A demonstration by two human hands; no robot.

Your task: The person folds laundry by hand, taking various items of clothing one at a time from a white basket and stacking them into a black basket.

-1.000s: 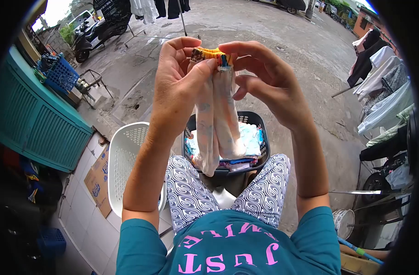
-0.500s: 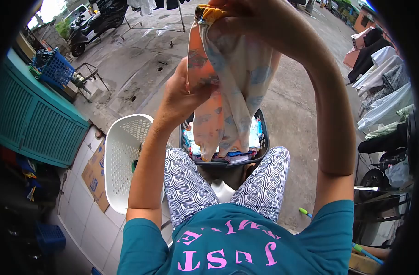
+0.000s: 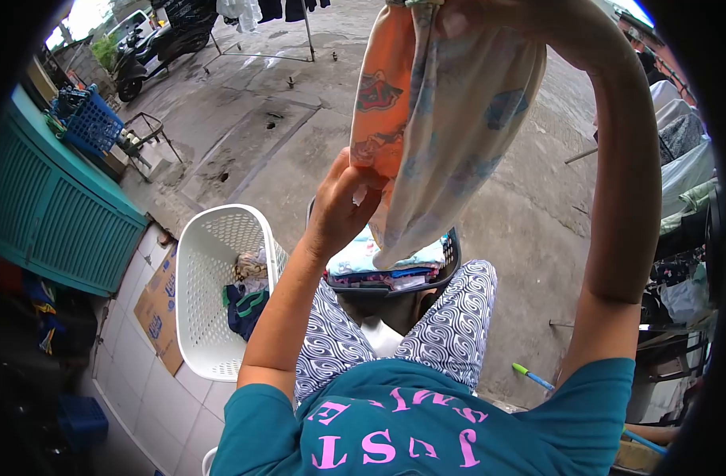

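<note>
A thin cream and orange printed garment [image 3: 458, 119] hangs in front of me, its top at the upper edge of the view. My right hand [image 3: 498, 20] grips it near its top, partly cut off by the frame. Lower down, my left hand [image 3: 343, 198] pinches the orange side edge. Below the cloth, a dark basket [image 3: 402, 292] between my knees holds a stack of folded clothes [image 3: 414, 258]. The garment's lower tip overlaps those clothes.
On my left is a white perforated basket [image 3: 190, 317] with a few clothes [image 3: 248, 305]. Beyond it are teal shutters [image 3: 69, 206], a blue basket [image 3: 97, 123] and a scooter [image 3: 160, 51]. Laundry [image 3: 684, 151] hangs at the right.
The garment and my right hand have moved up and to the right, and the cloth is spread wider. My left hand is lower and farther right. More folded clothes show in the dark basket.
</note>
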